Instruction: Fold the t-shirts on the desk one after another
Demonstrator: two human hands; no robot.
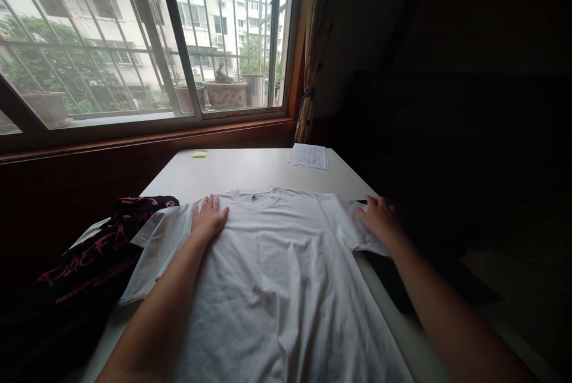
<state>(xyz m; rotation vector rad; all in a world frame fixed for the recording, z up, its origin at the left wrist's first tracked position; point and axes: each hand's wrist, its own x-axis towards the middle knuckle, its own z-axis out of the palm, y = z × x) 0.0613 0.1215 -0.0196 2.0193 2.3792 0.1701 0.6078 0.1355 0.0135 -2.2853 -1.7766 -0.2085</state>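
Observation:
A white T-shirt (263,252) lies spread on the white table, its collar toward the window and wrinkles running down its middle. My left hand (209,216) rests flat on the shirt's left shoulder, fingers stretched out and holding nothing. At the other side, my right hand (379,216) is on the right sleeve, near the table's right edge. Its fingers are apart and slightly bent, and the thumb touches the sleeve fabric. The lower end of the shirt runs out of view at the bottom.
Black clothing with pink lettering (102,246) hangs over the table's left edge. Dark fabric (388,276) lies under the right sleeve. At the back of the white table (241,165) are a yellow sticky note (199,153) and printed papers (309,156). A barred window stands behind.

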